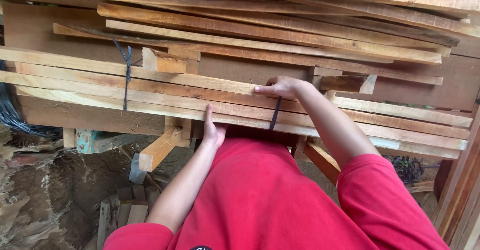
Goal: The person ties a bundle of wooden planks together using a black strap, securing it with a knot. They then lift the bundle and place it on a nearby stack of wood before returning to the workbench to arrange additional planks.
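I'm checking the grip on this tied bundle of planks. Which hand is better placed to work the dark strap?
Probably the right hand: it rests on the planks right above the dark strap. The left hand grips the edge farther along.

Left fingers (209, 114) partly behind planks (150, 97)

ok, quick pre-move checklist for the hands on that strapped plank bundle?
1. Left hand on the plank bundle: ok, pressed to its near edge.
2. Right hand on top of the bundle: ok, resting by the near dark strap.
3. Near strap intact: ok, wraps the edge.
4. Far strap tied: ok, knot visible.
5. Firm grip on either side: cannot tell, fingers partly hidden.
6. Loose planks above stable: cannot tell.
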